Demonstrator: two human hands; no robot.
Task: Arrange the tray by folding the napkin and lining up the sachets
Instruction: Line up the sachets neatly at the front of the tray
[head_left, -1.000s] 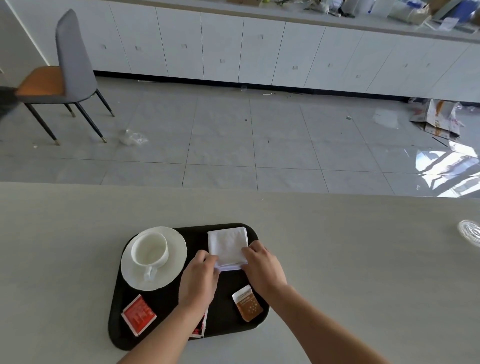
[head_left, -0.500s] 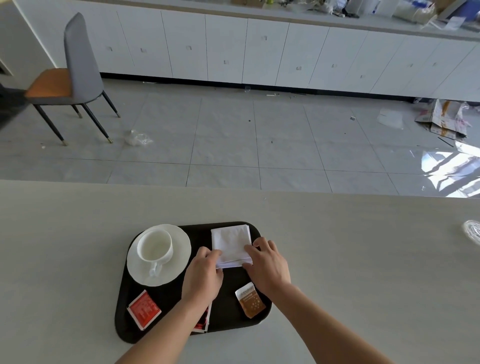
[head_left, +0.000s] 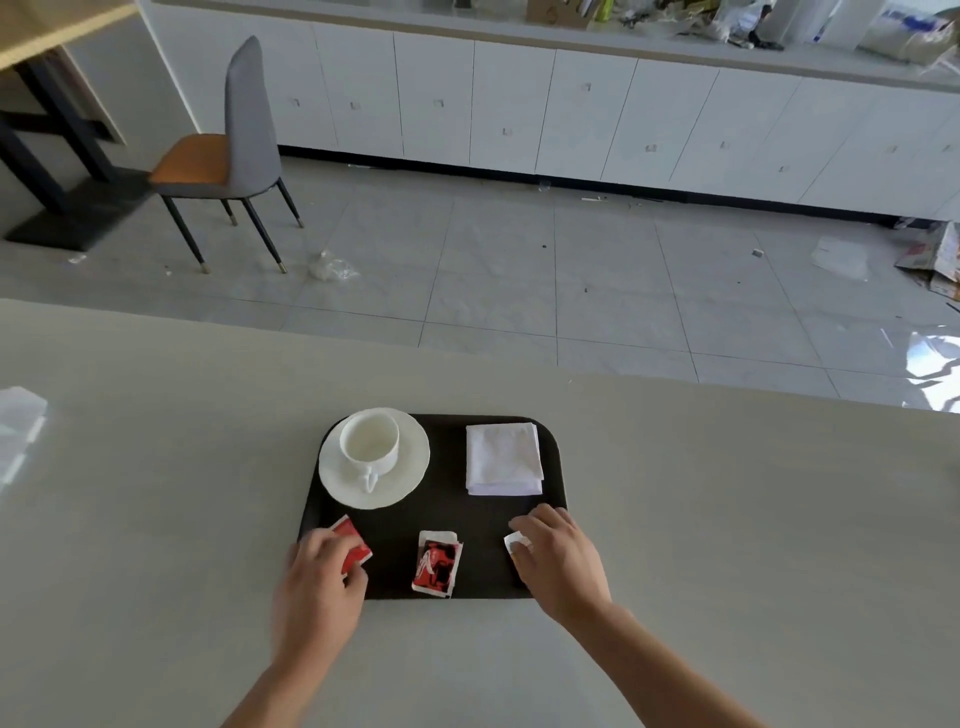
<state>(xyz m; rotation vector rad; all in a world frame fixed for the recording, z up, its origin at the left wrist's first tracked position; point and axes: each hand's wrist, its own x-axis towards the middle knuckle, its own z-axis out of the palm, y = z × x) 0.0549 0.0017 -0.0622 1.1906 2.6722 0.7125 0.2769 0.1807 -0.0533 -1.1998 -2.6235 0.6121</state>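
Sachets number three along the near edge of the dark tray (head_left: 553, 457); no print is legible. Left hand (head_left: 319, 577) pinches the red sachet (head_left: 353, 545) between thumb and fingers. One red-and-black sachet (head_left: 436, 564) lies free at centre. Right hand (head_left: 563, 564) covers the third sachet (head_left: 515, 543), fingers curled; grip cannot be told. One folded white napkin (head_left: 503, 460) lies behind, beside one cup (head_left: 370, 441) on one saucer (head_left: 410, 467).

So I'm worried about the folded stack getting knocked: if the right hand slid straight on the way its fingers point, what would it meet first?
Probably the napkin. The right hand points up the tray, with only bare tray between, though depth is hard to judge.
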